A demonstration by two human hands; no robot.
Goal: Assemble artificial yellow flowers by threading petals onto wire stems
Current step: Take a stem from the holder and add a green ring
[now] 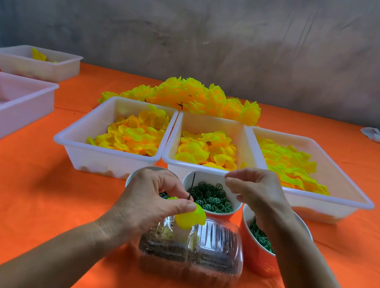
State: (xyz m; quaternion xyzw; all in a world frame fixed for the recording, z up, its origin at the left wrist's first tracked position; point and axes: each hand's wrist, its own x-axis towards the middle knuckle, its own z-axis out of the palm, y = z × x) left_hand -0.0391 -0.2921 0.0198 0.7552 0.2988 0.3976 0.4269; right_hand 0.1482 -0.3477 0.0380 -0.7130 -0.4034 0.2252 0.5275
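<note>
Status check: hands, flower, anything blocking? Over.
Left hand pinches yellow petal on upright wire stem. Right hand raised beside it, fingertips pinched, contents too small to tell. Nothing blocking.

In my left hand [148, 202] I pinch a yellow petal [190, 216] together with a thin dark wire stem [192, 186], which stands upright above the petal. Loose yellow petals fill three white trays [106, 152] behind. Finished yellow flowers [192, 97] lie in a heap behind the trays.
</note>
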